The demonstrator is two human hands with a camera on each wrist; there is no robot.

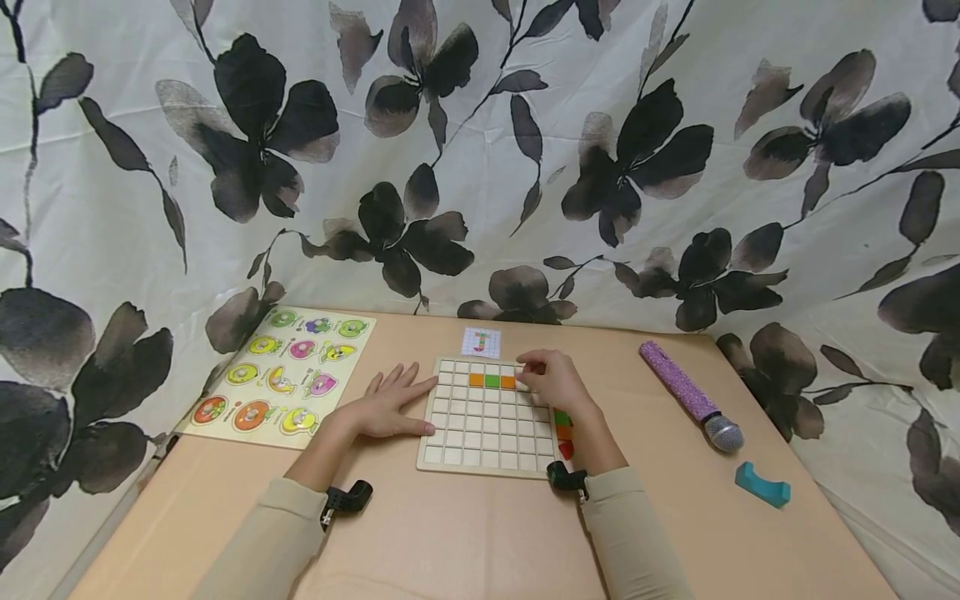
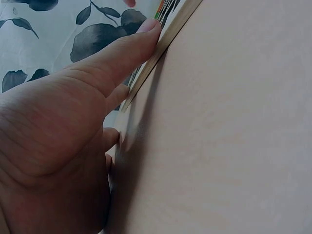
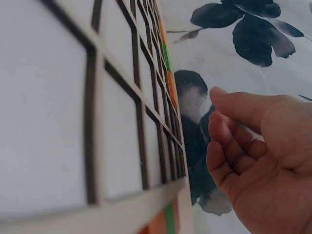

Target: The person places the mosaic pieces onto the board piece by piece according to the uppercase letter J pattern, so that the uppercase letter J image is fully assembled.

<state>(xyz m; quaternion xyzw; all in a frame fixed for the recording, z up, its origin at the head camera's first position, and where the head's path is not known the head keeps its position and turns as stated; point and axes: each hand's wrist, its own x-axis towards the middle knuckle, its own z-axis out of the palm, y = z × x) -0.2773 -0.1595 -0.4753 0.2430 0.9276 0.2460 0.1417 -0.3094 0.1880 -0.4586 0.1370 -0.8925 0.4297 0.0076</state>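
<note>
A pale grid board (image 1: 456,457) with white square cells lies on the table. Three small tiles fill cells in an upper row: orange (image 1: 476,381), green (image 1: 492,381) and orange (image 1: 507,382). My left hand (image 1: 386,406) is spread flat at the board's left side, thumb and a fingertip touching its edge. Over the upper right of the board is my right hand (image 1: 557,382), fingers loosely bent. In the right wrist view, the thumb and fingers (image 3: 219,129) sit above the surface with nothing visible between them.
Green, orange and red pieces (image 1: 564,433) lie along the board's right edge, partly behind the right wrist. A small card (image 1: 481,342) with a coloured J stands behind the board. A fruit sticker sheet (image 1: 281,379) is at left; a glittery purple microphone (image 1: 678,382) and teal block (image 1: 762,485) at right.
</note>
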